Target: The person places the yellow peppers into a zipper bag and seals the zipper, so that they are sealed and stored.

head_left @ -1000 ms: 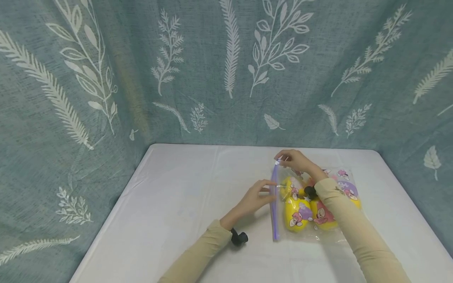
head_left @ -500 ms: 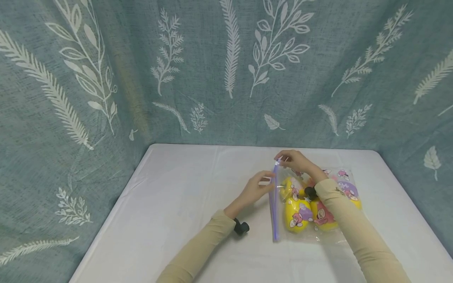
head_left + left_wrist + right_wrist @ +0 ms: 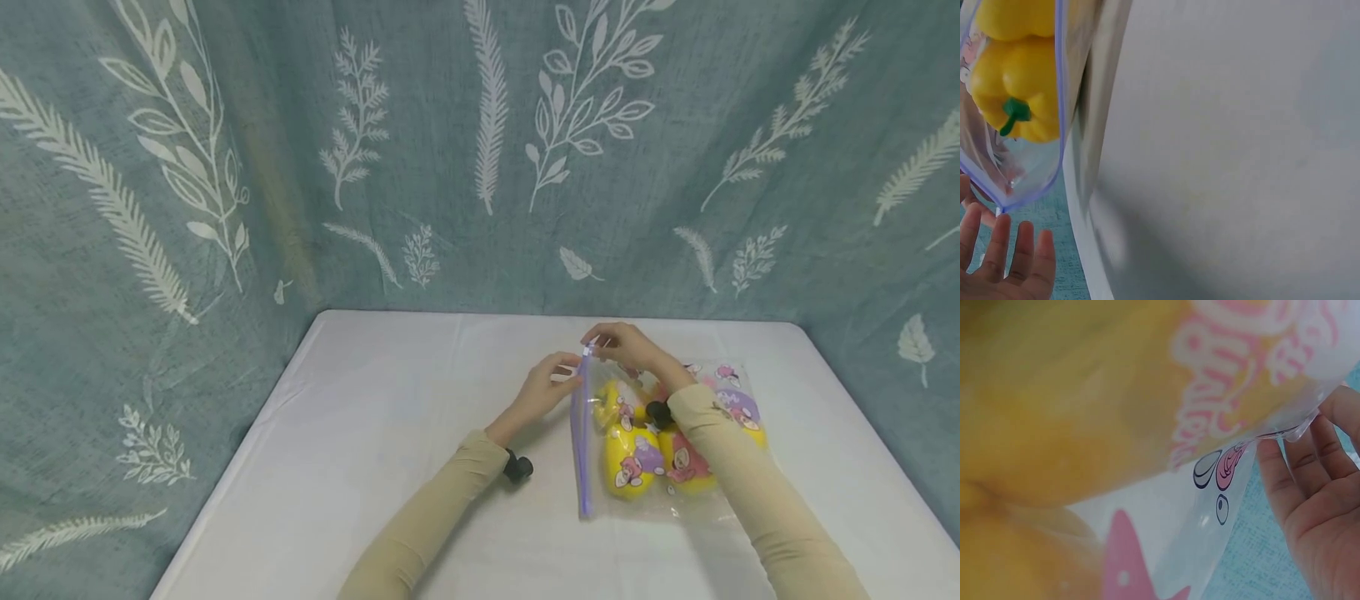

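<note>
A clear zip bag (image 3: 656, 502) with a purple zip strip (image 3: 582, 467) and cartoon print lies on the right of the table. Inside are yellow bell peppers (image 3: 1019, 87), one with a green stem; in the left wrist view the bag's mouth gapes. My right hand (image 3: 626, 343) pinches the bag's far corner by the white slider (image 3: 587, 351). In the right wrist view the right hand (image 3: 1319, 494) has thumb and fingers at the bag's edge. My left hand (image 3: 542, 387) is beside the strip, just below the slider; its fingers (image 3: 999, 247) look straight, and contact is unclear.
A white-covered table (image 3: 390, 400) stands before a green leaf-patterned curtain (image 3: 420, 150). A black wrist device (image 3: 517, 467) shows at the left sleeve, and another black device (image 3: 660, 414) at the right sleeve, over the bag.
My left hand has slid up along the zip strip, away from the body, toward the slider. The right hand has stayed at the corner, and the bag lies in the same place.
</note>
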`<state>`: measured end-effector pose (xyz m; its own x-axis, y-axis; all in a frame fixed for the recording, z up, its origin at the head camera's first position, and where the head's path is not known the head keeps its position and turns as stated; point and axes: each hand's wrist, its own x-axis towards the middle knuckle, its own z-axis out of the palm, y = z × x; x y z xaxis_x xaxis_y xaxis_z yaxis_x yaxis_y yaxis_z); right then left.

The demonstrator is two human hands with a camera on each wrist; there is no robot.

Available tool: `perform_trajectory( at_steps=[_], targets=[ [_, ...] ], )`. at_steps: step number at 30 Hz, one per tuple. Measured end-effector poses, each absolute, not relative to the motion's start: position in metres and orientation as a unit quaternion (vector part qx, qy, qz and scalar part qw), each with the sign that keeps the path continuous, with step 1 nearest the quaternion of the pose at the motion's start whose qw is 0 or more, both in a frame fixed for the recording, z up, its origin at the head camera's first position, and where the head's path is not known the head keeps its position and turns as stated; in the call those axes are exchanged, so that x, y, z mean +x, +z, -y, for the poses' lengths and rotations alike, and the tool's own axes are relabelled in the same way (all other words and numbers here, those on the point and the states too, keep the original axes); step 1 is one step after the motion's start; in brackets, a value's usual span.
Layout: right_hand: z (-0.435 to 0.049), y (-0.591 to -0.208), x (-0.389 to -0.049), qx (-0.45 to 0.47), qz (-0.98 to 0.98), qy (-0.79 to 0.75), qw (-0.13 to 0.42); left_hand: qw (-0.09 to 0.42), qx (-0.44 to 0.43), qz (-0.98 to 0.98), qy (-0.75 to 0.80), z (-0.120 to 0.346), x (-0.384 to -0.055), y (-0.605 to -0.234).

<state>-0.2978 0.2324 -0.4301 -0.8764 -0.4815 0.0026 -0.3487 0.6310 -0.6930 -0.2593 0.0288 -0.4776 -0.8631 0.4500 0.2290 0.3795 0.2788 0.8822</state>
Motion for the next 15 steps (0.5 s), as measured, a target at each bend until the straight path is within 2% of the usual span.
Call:
perform_trajectory(
  at_steps=[15],
  targets=[
    [-0.231, -0.426, -0.297, -0.227, -0.896, -0.371, 0.091, 0.008, 0.266, -0.782, 0.564, -0.041, -0.287, -0.484]
  ],
)
